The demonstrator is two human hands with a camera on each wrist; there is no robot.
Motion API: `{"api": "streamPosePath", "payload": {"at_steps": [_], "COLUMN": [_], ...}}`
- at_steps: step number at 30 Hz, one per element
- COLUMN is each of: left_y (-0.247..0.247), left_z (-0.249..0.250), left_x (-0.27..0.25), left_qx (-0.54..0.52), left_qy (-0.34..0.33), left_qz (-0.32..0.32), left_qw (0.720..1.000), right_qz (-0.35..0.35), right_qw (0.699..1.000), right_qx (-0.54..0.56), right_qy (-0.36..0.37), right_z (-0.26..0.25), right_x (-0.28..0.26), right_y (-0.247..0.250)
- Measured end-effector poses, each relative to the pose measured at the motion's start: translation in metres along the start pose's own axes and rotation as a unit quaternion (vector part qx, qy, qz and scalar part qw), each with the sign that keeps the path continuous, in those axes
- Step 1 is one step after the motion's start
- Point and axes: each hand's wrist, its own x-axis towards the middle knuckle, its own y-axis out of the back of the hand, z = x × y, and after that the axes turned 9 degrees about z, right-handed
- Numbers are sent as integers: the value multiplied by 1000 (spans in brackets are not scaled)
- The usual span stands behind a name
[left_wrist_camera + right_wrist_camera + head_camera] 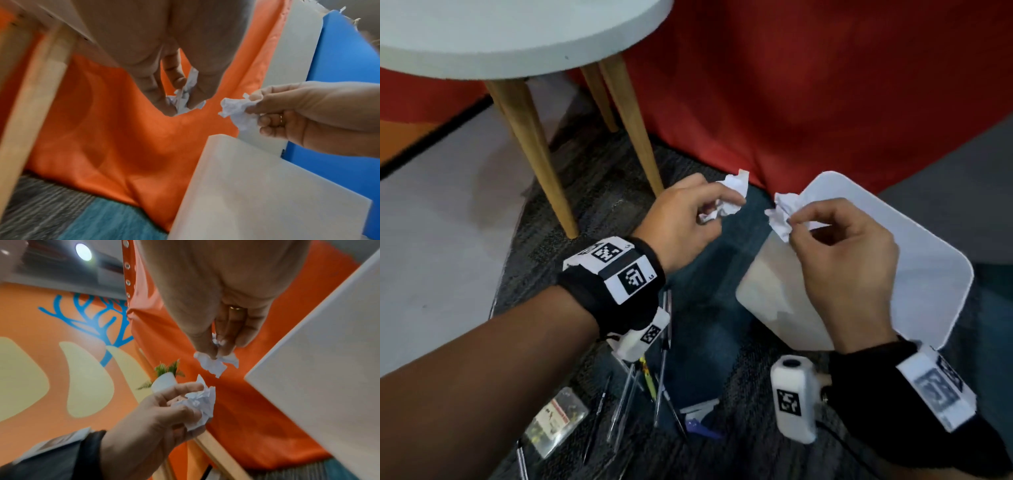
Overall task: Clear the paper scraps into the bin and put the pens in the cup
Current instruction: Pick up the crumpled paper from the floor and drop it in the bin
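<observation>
My left hand (688, 219) pinches a crumpled white paper scrap (732, 195) in its fingertips, left of the white bin (928, 284). My right hand (839, 253) pinches a second crumpled scrap (782, 216) at the bin's near-left rim. The two scraps hang apart, a small gap between them. In the left wrist view my left fingers hold their scrap (183, 99), with the right hand's scrap (236, 112) above the bin's wall (257, 186). The right wrist view shows both scraps (213, 363) (199, 404). Several pens (661, 377) lie on the carpet under my left wrist.
A round white table (517, 34) on wooden legs (534, 157) stands at the back left. Red cloth (808, 102) hangs behind the bin. A small clear packet (554, 419) and a blue-white scrap (698, 416) lie on the carpet by the pens.
</observation>
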Motion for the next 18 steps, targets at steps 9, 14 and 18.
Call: {"api": "streamPosePath", "payload": {"at_steps": [9, 14, 18], "left_y": [-36, -50, -57], "left_z": [62, 71, 77], "left_x": [-8, -1, 10], "left_qx": [-58, -54, 28], "left_qy": [-83, -101, -130], "left_qz": [-79, -100, -141], "left_qw": [992, 988, 981], "right_qz": [-70, -73, -5], "right_qw": [964, 964, 980], "right_qx": [-235, -214, -140], "right_qy": [-102, -139, -143], "right_z": [55, 70, 68], "right_x": [25, 21, 18], "right_y": [39, 47, 51]}}
